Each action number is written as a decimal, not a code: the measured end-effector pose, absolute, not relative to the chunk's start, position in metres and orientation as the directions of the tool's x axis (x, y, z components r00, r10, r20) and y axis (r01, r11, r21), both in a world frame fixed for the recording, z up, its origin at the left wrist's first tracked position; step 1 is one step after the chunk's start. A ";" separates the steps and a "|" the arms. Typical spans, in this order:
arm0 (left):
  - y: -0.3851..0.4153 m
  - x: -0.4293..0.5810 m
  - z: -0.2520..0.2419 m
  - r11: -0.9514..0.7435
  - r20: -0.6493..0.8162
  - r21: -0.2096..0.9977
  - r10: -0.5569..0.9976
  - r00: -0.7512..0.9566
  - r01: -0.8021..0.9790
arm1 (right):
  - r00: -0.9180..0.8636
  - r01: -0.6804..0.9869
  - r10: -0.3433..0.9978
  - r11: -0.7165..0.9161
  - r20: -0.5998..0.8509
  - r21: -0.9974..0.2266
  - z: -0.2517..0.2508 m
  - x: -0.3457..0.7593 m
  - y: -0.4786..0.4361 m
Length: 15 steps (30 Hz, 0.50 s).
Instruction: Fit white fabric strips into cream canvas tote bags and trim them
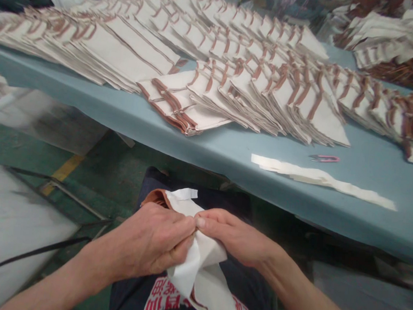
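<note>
Over my lap I hold a cream cloth piece with a brown strap (200, 265). My left hand (152, 239) is closed on its left side, fingers curled into the fabric. My right hand (233, 234) pinches the same cloth from the right, thumb tip meeting the left hand's fingers. The cloth hangs down between my forearms, and a brown strap end shows above my left hand. Both hands are below the near edge of the blue-grey table (228, 157).
Rows of folded cream pieces with brown straps (256, 82) cover the far table. A loose cream fabric strip (320, 177) and small pink snips (324, 158) lie near the front edge. More stacked pieces (393, 41) sit at the back right. Green floor is at the left.
</note>
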<state>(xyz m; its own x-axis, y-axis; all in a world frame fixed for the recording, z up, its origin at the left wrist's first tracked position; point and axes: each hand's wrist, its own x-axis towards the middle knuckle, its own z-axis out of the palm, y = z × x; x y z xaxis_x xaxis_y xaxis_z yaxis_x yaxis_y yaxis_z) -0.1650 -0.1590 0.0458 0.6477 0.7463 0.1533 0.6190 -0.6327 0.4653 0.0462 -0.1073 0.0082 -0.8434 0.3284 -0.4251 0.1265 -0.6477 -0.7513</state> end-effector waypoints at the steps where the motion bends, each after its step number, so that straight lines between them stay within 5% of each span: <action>1: -0.159 -0.165 0.045 -0.635 0.140 0.474 0.738 0.660 0.610 | -0.837 0.105 0.320 -0.701 -0.444 -0.705 0.003 0.045 -0.110; 15: -0.164 -0.167 0.036 -0.650 0.086 0.295 0.748 0.658 0.700 | -0.794 0.050 0.316 -0.818 -0.519 -0.574 -0.010 0.040 -0.110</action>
<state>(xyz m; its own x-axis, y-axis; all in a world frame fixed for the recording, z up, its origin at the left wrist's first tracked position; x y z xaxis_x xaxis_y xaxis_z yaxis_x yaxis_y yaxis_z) -0.1669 -0.1636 0.0355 0.6581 0.7480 0.0859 0.7004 -0.6501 0.2947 0.0404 -0.1097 -0.0100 -0.7940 0.3158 -0.5194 0.0501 -0.8176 -0.5736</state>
